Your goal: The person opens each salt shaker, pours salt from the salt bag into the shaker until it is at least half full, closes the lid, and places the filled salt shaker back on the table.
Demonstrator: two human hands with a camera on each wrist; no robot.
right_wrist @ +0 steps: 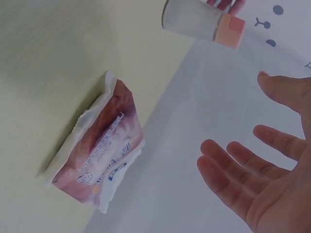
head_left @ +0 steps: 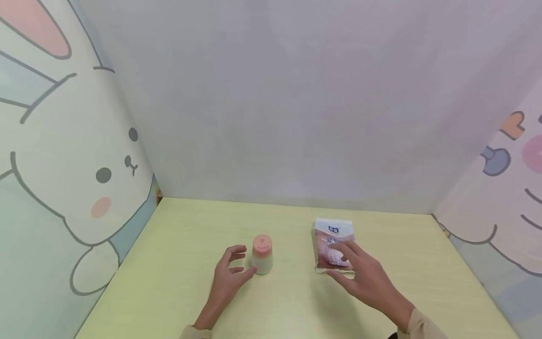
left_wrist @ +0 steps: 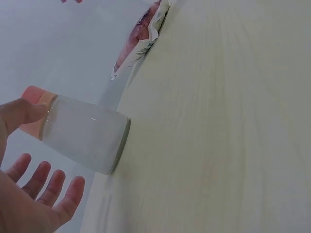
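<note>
A small clear jar with a pink-orange lid (head_left: 262, 256) stands upright on the table. Just left of it is my left hand (head_left: 230, 278), fingers spread and loosely bent, thumb near the jar's side. In the left wrist view the jar (left_wrist: 85, 131) shows whitish contents, with thumb and fingers apart around its near side. To the right lies a printed plastic packet, white and reddish-brown (head_left: 326, 240). My right hand (head_left: 368, 278) hovers over its lower right part, thumb and fingers parted, holding nothing. The right wrist view shows the whole packet (right_wrist: 99, 150) beyond the relaxed fingers (right_wrist: 228, 170).
The pale yellow table (head_left: 169, 263) meets a plain grey-white wall (head_left: 271, 117) at its back edge. Side panels carry cartoon prints, a white rabbit (head_left: 76, 174) on the left and another figure (head_left: 487, 202) on the right.
</note>
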